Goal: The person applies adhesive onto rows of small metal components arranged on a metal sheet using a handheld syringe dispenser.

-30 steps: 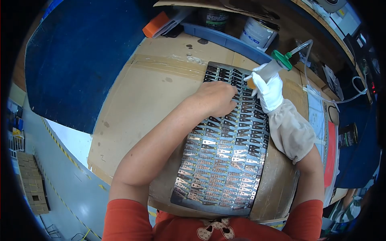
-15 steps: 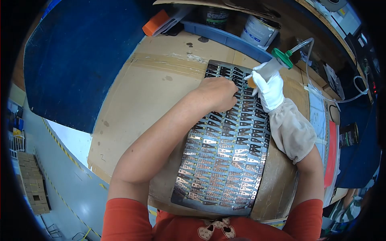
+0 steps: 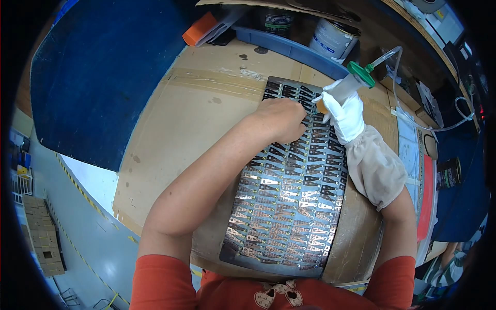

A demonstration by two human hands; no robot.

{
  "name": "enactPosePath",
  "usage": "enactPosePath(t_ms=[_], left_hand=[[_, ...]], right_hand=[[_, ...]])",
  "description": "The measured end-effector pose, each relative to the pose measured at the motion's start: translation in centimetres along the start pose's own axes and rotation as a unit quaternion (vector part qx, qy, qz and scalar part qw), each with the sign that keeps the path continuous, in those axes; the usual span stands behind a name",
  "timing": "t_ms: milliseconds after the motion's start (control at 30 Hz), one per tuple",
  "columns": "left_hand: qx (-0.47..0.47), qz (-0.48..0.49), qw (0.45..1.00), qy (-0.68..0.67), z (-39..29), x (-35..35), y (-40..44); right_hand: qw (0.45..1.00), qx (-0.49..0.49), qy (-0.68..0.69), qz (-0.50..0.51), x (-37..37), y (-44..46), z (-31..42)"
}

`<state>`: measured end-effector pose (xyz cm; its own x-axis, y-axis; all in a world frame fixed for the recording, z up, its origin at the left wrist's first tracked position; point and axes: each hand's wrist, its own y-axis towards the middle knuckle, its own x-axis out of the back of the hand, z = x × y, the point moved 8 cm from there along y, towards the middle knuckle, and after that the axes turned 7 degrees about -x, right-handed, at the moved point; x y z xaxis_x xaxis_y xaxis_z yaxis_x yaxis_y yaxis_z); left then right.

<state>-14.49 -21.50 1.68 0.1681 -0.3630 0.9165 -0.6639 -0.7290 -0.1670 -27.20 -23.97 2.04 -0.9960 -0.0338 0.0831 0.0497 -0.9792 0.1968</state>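
A dark flat tray (image 3: 274, 264) lies on the cardboard-covered bench, bearing rows of small metal pieces (image 3: 284, 212) with yellowish dots. My left hand (image 3: 283, 120), bare, rests over the tray's upper part with its fingers curled in; whatever is between the fingertips is hidden. Close to its right, my right hand (image 3: 345, 114) wears a white glove and grips a dispensing syringe (image 3: 345, 90). The syringe has a green cap, clear tubing at its top and amber contents near the lower end. Its tip points toward the pieces beside my left fingertips.
Behind the tray stand a blue bin (image 3: 294, 52), a white can (image 3: 334, 40) and a dark can (image 3: 278, 23). An orange item (image 3: 200, 31) sits at the back left. Tubing (image 3: 439, 129) loops at the right, near another can (image 3: 448, 173). A blue board (image 3: 103, 77) stands left.
My left hand has shifted slightly up and its fingers have drawn in a little. The syringe in my right hand has barely moved.
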Motion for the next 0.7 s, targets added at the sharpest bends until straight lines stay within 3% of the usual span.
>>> enactPosePath(t_ms=[700], left_hand=[[-0.003,-0.021,1.000,-0.022,0.2,0.4,0.0]], right_hand=[[1.000,0.006,-0.023,-0.004,0.3,0.7,1.2]])
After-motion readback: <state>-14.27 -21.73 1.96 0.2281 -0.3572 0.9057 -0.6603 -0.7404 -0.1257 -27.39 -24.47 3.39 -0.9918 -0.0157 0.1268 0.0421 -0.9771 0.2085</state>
